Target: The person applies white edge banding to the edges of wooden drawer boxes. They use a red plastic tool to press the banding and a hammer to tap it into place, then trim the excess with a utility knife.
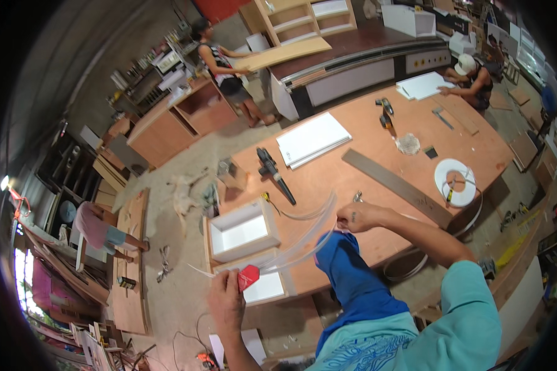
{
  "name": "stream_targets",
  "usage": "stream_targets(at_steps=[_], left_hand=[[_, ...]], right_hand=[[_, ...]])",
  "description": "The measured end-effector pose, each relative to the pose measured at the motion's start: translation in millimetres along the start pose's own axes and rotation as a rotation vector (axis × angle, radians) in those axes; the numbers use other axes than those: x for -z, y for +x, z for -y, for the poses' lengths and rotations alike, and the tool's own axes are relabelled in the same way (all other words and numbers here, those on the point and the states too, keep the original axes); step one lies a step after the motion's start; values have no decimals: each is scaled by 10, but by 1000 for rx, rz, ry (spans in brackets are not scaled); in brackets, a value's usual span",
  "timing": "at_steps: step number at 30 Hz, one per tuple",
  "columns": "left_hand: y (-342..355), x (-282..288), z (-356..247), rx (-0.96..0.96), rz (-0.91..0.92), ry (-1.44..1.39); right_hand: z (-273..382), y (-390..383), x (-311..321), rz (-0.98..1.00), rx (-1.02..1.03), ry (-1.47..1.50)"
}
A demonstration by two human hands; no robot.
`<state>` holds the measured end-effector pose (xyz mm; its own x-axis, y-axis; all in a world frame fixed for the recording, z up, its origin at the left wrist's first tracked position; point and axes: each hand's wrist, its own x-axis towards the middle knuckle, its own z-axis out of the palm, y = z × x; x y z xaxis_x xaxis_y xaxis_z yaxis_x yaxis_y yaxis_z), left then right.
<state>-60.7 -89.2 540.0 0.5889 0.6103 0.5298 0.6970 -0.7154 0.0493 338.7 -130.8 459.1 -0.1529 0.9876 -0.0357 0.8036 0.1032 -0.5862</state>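
My left hand (226, 301) is closed around a flat red tool (248, 277) whose exact kind I cannot make out. It is beside the near drawer box (267, 289), which has a white inside. My right hand (360, 217) is closed in a pinch at the ends of long, thin white strips (303, 242), which look like edge banding. The strips curve from this hand across to the left, over the table's edge and the boxes. Beyond the left hand stands a second wooden drawer box (244, 230), also white inside. A tape measure (265, 196) lies near it.
The wooden worktable (328, 185) bears a black blower (275, 175), white panels (314, 140), a long board (397, 187), a drill (385, 114) and a white strip roll (442, 174). A person (473, 80) crouches at its far right; others work behind and left. A dog (185, 190) lies on the floor.
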Motion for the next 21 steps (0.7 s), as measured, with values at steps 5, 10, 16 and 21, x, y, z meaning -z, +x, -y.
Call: stream_targets(at_steps=[5,10,16,21], left_hand=[[-474,-310,270,192,9,-160],[-890,-610,111,373,28,-392],[-1260,-1068,-149,468,248,-412],[-1217,-1863,-331,428,542,-366]], right_hand=[[79,-161,187,-178,-140,390],[76,-326,553,-601,-405,767],[175,-369,266,-534,-202,308],[207,-642,-886,-663,-134,-189]])
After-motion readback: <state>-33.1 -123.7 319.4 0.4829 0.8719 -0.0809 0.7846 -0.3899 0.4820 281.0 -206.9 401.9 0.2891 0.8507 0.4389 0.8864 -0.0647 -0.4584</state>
